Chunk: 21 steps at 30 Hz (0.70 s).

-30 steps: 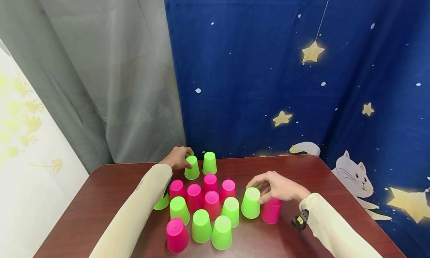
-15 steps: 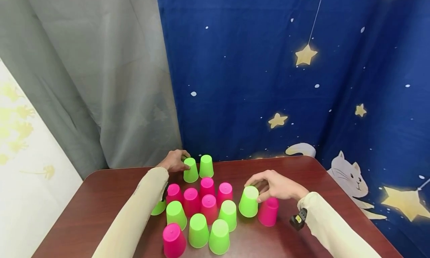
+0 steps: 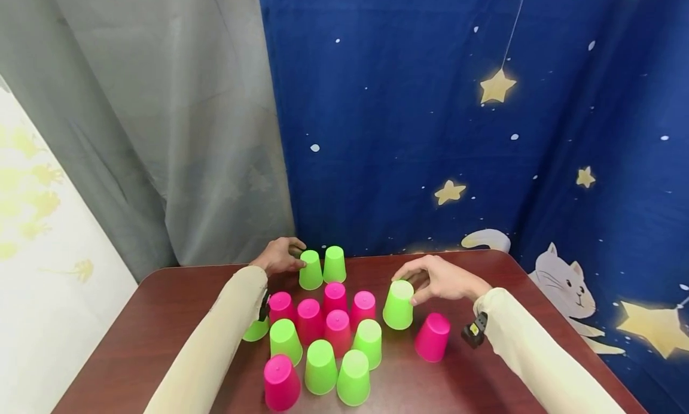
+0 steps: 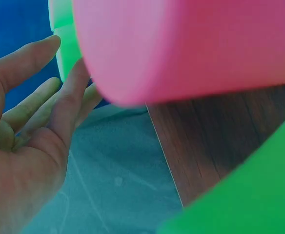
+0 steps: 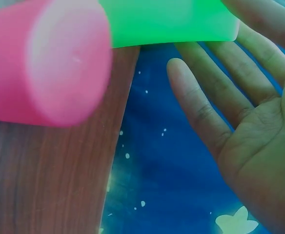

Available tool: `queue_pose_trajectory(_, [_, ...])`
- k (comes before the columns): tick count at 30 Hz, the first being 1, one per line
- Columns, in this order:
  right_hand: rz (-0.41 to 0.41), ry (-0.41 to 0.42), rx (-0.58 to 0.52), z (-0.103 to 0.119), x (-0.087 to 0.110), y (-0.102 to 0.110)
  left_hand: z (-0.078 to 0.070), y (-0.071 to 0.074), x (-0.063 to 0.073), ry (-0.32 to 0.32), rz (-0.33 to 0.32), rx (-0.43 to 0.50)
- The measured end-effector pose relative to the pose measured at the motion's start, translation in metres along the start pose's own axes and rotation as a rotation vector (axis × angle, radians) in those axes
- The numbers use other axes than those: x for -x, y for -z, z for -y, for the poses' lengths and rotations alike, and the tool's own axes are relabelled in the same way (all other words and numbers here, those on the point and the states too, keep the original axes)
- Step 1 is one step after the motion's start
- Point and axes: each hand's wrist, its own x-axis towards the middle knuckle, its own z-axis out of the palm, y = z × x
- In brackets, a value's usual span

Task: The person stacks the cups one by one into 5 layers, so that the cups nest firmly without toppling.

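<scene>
In the head view my right hand point(image 3: 444, 280) grips an upside-down green cup point(image 3: 398, 304) between thumb and fingers. In the right wrist view this green cup point(image 5: 174, 22) crosses the top, partly covering the fingers. A pink cup point(image 3: 432, 337) stands just nearer me, apart from the hand. At the back left, my left hand point(image 3: 277, 257) is beside another green cup point(image 3: 310, 271), thumb near its side and fingers spread. Its left wrist view shows the fingers point(image 4: 74, 92) straight, partly behind a blurred pink cup point(image 4: 181, 48). Contact with the green cup is unclear.
A second green cup point(image 3: 335, 264) stands at the back. Several pink cups point(image 3: 310, 322) cluster mid-table, several green ones point(image 3: 320, 367) before them, and a pink cup point(image 3: 281, 383) at front left. My left forearm partly hides a green cup point(image 3: 255, 330). Curtains hang behind the brown table point(image 3: 473, 366).
My right hand has moved the green cup farther back, away from the pink cup beside it. The left hand has drawn slightly left of its green cup. The other cups keep their places.
</scene>
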Motion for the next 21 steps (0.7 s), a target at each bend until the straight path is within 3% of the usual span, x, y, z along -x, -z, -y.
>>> queue_pose_trajectory(10, [-0.010,-0.028,0.007,-0.009,-0.046,0.019,0.009,0.017,0.028,0.012,0.030,0.173])
queue_pose_trajectory(16, [-0.031,-0.066,-0.025,-0.017,-0.071,0.020,0.019,0.027,0.053,-0.061,0.051,0.164])
queue_pose_trajectory(21, [-0.067,-0.066,-0.030,-0.027,-0.091,0.012,0.034,0.034,0.082,-0.138,0.015,0.101])
